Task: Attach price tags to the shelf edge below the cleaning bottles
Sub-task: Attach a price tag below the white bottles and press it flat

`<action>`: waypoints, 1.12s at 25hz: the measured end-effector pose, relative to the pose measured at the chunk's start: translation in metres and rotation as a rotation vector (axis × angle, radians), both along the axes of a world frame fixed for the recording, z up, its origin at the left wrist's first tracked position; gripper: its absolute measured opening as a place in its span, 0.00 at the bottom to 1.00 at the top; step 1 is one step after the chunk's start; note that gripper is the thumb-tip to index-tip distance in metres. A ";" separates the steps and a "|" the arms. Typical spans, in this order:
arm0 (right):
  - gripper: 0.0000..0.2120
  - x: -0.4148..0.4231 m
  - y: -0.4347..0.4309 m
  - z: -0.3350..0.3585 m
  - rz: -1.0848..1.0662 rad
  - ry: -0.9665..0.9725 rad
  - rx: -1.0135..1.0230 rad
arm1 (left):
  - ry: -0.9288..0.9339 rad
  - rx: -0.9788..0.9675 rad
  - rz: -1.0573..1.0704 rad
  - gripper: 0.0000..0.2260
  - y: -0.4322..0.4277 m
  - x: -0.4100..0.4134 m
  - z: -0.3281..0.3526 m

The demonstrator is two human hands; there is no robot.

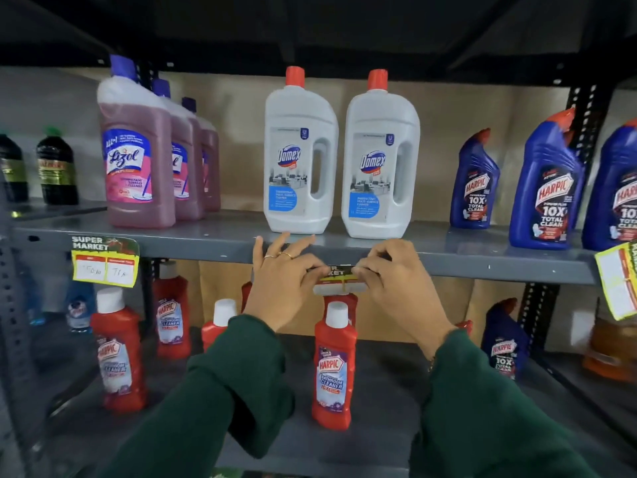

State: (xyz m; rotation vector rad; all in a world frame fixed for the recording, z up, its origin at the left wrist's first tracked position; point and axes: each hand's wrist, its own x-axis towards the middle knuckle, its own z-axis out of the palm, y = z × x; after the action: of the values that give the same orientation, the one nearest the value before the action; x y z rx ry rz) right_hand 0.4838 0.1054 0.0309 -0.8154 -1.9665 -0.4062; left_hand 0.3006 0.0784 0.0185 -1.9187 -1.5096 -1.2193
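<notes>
Price tag (336,278) sat against the front edge of the grey shelf (448,262), just below the 2 white Domex bottles (339,157) and pinched at both ends: left hand (282,281) closed on its left end, 2 fingers stretched up onto the shelf lip, right hand (393,277) closed on its right end. Another tag (104,262) hung from the same edge near the left end, below the pink Lizol bottles (138,150); a yellow one (618,281) hung at the right end. Bare edge ran between them. A red Harpic bottle (333,370) stood on the lower shelf beneath the hands.
</notes>
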 end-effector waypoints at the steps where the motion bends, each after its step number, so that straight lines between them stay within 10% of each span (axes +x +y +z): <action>1: 0.04 0.000 0.002 -0.003 -0.004 0.005 -0.001 | -0.019 -0.005 0.007 0.05 -0.001 0.000 0.001; 28: 0.18 -0.012 0.033 -0.004 -0.151 0.156 0.108 | -0.143 0.275 0.130 0.14 0.032 0.017 -0.006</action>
State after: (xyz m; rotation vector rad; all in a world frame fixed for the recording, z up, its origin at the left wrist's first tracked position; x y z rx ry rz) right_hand 0.4718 0.1383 0.0267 -0.9021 -1.7300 -0.5171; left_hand 0.3180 0.1102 0.0122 -1.5615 -1.4253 -1.4464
